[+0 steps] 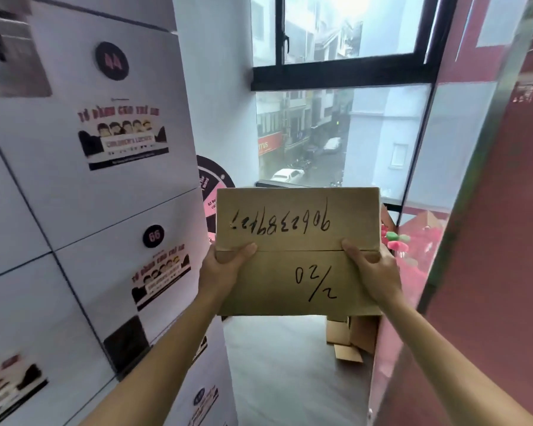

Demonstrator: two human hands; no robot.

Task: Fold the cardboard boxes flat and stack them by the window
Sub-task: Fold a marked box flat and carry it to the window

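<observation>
I hold a brown cardboard box (296, 272) up in front of me, its two closed top flaps facing me with handwritten numbers on them. My left hand (225, 265) grips its left edge, thumb lying across the seam between the flaps. My right hand (373, 272) grips the right edge, thumb on the same seam. Beyond the box is the tall window (345, 124) with a black frame. More cardboard (354, 336), opened with loose flaps, sits on the floor below the box at the right wall.
White numbered lockers (83, 210) with stickers line the left side. A red wall (486, 272) closes the right. A narrow strip of grey floor (277, 373) runs between them to the window. A pink and black wheel (210, 192) leans by the lockers; pink items (403, 250) lie at right.
</observation>
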